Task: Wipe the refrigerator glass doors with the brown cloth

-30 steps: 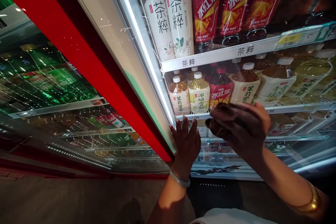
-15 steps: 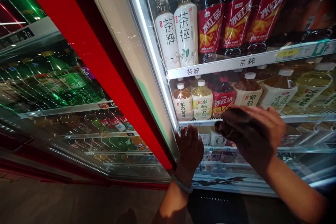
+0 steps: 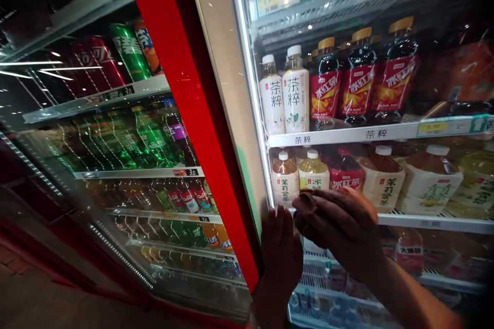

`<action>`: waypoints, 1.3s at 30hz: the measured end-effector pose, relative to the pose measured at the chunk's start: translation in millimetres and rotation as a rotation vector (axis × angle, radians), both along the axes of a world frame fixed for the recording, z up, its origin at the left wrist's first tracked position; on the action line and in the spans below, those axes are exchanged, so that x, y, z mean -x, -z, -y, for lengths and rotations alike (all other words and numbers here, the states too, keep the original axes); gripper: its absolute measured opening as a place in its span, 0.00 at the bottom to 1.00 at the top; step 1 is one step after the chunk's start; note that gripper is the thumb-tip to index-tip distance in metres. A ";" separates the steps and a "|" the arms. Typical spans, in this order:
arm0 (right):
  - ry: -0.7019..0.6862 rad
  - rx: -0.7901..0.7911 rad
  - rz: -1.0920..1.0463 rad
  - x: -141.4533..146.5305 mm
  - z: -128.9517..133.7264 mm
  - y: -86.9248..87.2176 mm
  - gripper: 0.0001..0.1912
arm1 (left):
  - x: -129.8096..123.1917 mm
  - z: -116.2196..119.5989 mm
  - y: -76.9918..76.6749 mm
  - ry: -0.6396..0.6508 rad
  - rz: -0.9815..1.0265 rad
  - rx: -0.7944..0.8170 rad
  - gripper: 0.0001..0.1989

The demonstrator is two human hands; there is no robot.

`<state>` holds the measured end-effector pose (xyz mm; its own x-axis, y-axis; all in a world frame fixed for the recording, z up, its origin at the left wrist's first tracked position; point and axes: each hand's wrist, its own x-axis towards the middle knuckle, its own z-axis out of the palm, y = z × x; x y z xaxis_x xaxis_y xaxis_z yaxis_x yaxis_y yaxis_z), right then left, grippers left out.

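Observation:
My right hand (image 3: 343,221) is closed on a dark, crumpled cloth (image 3: 306,211), held up against the glass in front of the middle shelf's bottles. Just left of it, my left hand (image 3: 281,247) rests with fingers spread near the door's lit edge strip (image 3: 247,61), and nothing shows in it. Behind the glass stand white-labelled bottles (image 3: 295,92), red-labelled tea bottles (image 3: 358,82) and larger jugs (image 3: 384,182).
A red frame (image 3: 189,92) and a beige panel (image 3: 219,61) run diagonally beside the door. Left of them, another glass-fronted cooler holds cans (image 3: 131,51) and green bottles (image 3: 148,131). The dark floor (image 3: 34,293) shows at lower left.
My right hand has moved left and slightly down with the cloth, closer to my left hand. The view has shifted, so the shelves appear lower and more of the left cooler shows.

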<state>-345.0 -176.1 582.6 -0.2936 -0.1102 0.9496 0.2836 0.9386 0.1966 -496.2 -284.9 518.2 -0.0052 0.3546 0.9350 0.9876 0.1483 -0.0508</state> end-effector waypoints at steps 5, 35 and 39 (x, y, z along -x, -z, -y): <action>-0.033 0.071 -0.061 24.1 11.3 -5.0 0.22 | 18.6 8.5 -4.5 -0.078 0.067 0.013 0.35; -0.063 -0.414 0.092 65.0 -0.8 -125.3 0.24 | 43.7 -15.1 -116.4 -0.026 0.111 -0.127 0.36; 0.021 -0.345 0.175 75.7 10.5 -201.9 0.26 | 55.1 -12.5 -183.2 -0.013 0.076 -0.201 0.32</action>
